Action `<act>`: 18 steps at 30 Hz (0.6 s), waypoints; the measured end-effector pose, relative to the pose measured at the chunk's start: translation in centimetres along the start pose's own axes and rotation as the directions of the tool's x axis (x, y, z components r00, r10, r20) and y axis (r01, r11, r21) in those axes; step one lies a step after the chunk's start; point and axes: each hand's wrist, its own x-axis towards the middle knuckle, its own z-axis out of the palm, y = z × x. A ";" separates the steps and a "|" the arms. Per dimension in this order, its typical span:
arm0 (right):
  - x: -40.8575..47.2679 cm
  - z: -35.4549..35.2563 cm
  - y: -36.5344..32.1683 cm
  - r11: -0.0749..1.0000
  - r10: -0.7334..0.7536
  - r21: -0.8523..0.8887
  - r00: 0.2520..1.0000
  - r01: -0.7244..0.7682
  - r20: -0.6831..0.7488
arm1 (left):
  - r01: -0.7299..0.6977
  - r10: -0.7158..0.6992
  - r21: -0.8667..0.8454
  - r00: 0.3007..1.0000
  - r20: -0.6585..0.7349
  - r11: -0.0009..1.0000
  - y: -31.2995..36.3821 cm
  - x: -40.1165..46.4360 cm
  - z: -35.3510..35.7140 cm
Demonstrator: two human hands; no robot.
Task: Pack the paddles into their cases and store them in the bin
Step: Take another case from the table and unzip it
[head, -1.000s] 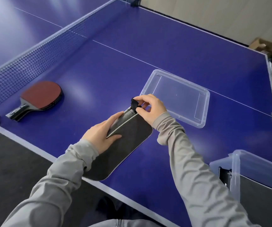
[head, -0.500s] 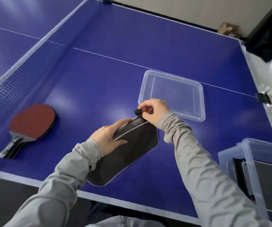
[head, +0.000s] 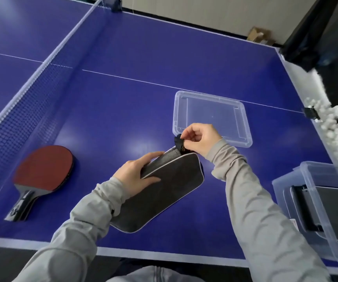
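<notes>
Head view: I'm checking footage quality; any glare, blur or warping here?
Head view: soft pale glare patches on the blue table near the red paddle; wide-angle bend in the net; white balls at right smeared; hands and case fairly sharp.

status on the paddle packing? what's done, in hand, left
Done: one dark case already seems to sit in the clear bin at right.
In hand: the left hand steadies a second case on the table while the right hand pinches its black zipper tab; whether it holds a paddle can't be seen.
Left: the red paddle lies uncased by the net; the bin lid is off.
</notes>
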 end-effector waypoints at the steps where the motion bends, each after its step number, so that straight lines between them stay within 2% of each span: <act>1: 0.0 -0.2 -0.1 1.000 -0.004 -0.002 1.000 0.004 0.019 | -0.004 0.004 0.001 1.000 -0.001 1.000 0.0 0.0 0.0; 9: -0.6 -1.4 0.5 0.999 -0.048 -0.016 0.998 0.049 0.049 | -0.069 0.068 -0.024 0.998 -0.010 0.997 0.8 0.4 0.4; 13: -0.5 -2.1 1.5 0.997 -0.066 -0.032 0.998 0.066 -0.005 | -0.083 0.082 -0.047 0.996 -0.023 0.995 1.0 0.4 0.6; 18: -0.6 -3.2 3.2 0.998 -0.069 -0.012 0.992 0.068 -0.105 | -0.079 0.066 -0.154 0.994 -0.088 0.985 0.8 0.4 0.2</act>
